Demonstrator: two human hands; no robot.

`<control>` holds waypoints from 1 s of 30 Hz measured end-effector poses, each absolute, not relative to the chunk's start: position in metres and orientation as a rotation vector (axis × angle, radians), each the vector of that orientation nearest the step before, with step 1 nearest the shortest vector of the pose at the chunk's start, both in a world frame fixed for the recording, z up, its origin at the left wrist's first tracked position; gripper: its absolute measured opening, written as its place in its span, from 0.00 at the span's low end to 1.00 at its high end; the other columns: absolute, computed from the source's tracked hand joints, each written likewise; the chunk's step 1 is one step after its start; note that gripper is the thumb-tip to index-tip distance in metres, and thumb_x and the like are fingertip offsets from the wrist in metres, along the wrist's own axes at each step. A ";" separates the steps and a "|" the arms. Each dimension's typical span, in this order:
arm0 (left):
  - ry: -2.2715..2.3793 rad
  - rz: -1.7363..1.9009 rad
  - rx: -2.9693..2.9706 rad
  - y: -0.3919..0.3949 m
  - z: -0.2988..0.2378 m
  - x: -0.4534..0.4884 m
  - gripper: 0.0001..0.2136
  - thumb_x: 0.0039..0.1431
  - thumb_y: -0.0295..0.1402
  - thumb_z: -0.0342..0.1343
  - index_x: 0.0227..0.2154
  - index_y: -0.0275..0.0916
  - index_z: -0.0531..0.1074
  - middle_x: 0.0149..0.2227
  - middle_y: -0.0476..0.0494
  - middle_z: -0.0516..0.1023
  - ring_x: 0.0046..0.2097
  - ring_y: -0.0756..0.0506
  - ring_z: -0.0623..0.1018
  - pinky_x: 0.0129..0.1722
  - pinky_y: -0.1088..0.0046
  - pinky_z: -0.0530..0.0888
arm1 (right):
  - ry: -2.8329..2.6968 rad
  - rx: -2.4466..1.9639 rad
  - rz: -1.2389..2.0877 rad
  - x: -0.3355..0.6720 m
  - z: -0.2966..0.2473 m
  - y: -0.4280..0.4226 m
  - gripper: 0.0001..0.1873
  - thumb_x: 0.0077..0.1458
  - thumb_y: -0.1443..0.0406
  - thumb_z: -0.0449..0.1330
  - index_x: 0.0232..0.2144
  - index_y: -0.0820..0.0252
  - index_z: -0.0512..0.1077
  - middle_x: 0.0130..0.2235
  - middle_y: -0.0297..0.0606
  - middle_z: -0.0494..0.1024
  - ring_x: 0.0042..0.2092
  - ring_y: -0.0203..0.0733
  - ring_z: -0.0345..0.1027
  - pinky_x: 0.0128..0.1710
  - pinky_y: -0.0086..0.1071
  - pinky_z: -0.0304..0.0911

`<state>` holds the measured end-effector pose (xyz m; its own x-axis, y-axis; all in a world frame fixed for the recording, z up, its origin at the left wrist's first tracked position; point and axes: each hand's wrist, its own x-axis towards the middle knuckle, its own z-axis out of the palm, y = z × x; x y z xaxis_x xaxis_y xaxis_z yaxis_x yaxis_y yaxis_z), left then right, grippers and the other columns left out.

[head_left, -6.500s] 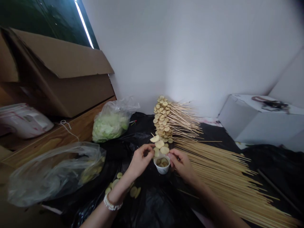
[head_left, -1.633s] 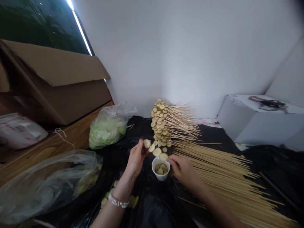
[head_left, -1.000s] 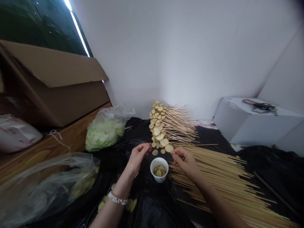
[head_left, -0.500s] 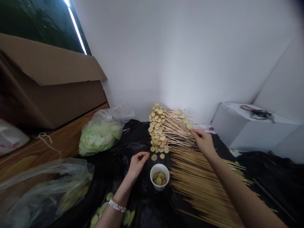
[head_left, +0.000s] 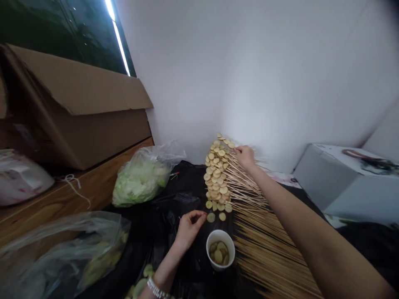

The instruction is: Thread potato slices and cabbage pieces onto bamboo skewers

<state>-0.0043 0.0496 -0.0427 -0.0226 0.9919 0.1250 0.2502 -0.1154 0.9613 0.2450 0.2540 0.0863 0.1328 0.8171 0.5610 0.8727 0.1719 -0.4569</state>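
Note:
My right hand (head_left: 245, 157) pinches a skewer of potato slices (head_left: 227, 142) by its bare end, just above the far end of the stacked potato skewers (head_left: 215, 174). The stack's pale round slices are all at the left, their bare sticks pointing right. Thumb and fingertips together, my left hand (head_left: 189, 228) is low over the black plastic sheet; whether anything is in the pinch I cannot make out. A loose potato slice (head_left: 211, 217) lies beside its fingertips. Closer to me stands a white cup (head_left: 209, 254) with potato slices inside. Bare bamboo skewers (head_left: 271, 245) lie spread to its right.
At the left are a clear bag of cut cabbage (head_left: 140, 176), another plastic bag (head_left: 102, 245) and a large cardboard box (head_left: 106, 133). A white box (head_left: 339, 178) stands at the right. The white wall (head_left: 218, 74) closes off the back.
My right hand has carried the potato skewer left and away from me to the stack's far end. My left hand stays near the loose slices, and the view has shifted a little.

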 end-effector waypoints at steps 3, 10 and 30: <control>1.358 1.185 1.457 0.049 -0.043 -0.004 0.13 0.50 0.41 0.60 0.30 0.37 0.79 0.34 0.40 0.82 0.38 0.41 0.79 0.41 0.69 0.73 | -1.685 -1.710 -0.098 0.245 0.092 0.273 0.16 0.57 0.66 0.53 0.41 0.63 0.79 0.40 0.46 0.80 0.42 0.44 0.71 0.42 0.30 0.60; 1.357 1.177 1.450 0.049 -0.041 -0.004 0.13 0.50 0.43 0.60 0.30 0.37 0.79 0.34 0.40 0.82 0.38 0.40 0.79 0.40 0.67 0.74 | -1.744 -1.900 -0.044 0.246 0.100 0.302 0.16 0.54 0.65 0.56 0.42 0.63 0.78 0.41 0.50 0.80 0.44 0.47 0.73 0.42 0.31 0.62; 1.350 1.180 1.422 0.049 -0.034 -0.002 0.13 0.48 0.42 0.61 0.30 0.38 0.79 0.35 0.40 0.82 0.40 0.40 0.79 0.43 0.66 0.73 | -2.001 -1.780 -0.287 0.263 0.112 0.212 0.17 0.60 0.67 0.49 0.42 0.63 0.77 0.45 0.50 0.76 0.50 0.52 0.65 0.50 0.39 0.56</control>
